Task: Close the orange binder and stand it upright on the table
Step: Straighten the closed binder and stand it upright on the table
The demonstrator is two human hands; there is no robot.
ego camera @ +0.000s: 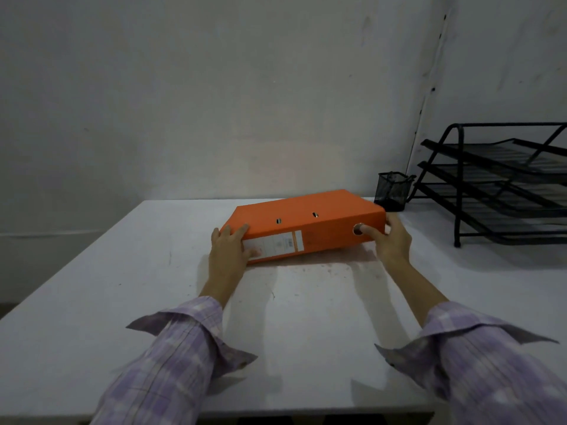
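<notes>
Now closed binder (310, 222) lies between both hands' fingers (236, 233).

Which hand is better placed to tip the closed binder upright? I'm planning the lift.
Right, probably. The right hand has a finger in the spine hole of the orange binder and wraps its end; the left hand only steadies the label end.

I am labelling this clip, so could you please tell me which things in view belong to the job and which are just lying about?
Part of the job:
- orange cardboard lever-arch binder, closed, lying flat
- left hand gripping its labelled spine end
- right hand at its other end
- white table

Just lying about:
- black wire-mesh pen cup
- black three-tier metal letter tray
</notes>
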